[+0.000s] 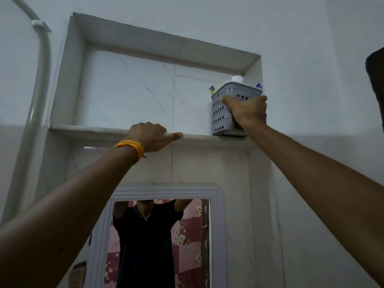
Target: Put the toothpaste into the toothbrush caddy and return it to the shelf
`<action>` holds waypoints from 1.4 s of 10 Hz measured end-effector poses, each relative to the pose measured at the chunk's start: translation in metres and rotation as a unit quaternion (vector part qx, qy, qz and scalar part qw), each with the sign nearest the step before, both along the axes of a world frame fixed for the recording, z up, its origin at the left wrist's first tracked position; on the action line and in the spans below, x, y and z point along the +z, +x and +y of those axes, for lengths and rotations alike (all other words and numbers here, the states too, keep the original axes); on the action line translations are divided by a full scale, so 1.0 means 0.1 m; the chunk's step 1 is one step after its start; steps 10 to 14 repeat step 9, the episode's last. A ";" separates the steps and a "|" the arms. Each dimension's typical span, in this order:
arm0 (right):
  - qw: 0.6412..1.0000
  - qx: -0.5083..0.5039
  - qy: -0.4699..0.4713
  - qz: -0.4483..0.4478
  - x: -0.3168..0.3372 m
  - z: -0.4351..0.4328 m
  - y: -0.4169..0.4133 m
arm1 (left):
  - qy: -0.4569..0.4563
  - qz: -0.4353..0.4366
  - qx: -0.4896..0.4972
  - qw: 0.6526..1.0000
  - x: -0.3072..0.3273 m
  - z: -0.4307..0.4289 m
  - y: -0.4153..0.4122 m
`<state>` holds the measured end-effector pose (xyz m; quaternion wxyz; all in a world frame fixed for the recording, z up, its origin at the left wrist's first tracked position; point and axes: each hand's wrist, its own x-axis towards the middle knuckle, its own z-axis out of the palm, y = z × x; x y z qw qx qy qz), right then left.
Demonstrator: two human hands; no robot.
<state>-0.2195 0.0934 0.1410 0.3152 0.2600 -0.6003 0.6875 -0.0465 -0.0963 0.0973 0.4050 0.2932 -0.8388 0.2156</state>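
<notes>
Your left hand (150, 137) grips the front lip of the shelf (93, 129), left of the caddy (220, 113), fingers curled over the edge with the thumb along it. Your right hand (247, 112) wraps the caddy's front, fingers clamped on its wall, while its base sits at the shelf's right end, close to the lip. Let go too soon and it could tip forward off that edge, so push it deeper first. A white cap (237, 78) pokes above the caddy's rim, probably the toothpaste; its body is hidden inside. Whether the base rests flat, you cannot tell behind your hand.
</notes>
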 end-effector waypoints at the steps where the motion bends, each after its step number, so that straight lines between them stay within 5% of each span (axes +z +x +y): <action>1: 0.999 -0.035 0.028 -0.005 -0.02 -0.23 -0.09 | 0.016 -0.007 0.012 1.000 0.05 -0.04 -0.01; 7: 0.989 -0.011 0.131 0.061 -0.42 -0.32 -0.36 | -0.017 -0.014 0.016 1.000 -0.02 0.01 0.00; 9: 0.978 -0.129 0.101 0.127 -0.91 -0.13 -0.09 | -0.076 0.053 -0.036 0.995 -0.37 0.13 0.16; 14: 0.978 -0.129 0.101 0.127 -0.91 -0.13 -0.09 | -0.076 0.053 -0.036 0.995 -0.37 0.13 0.16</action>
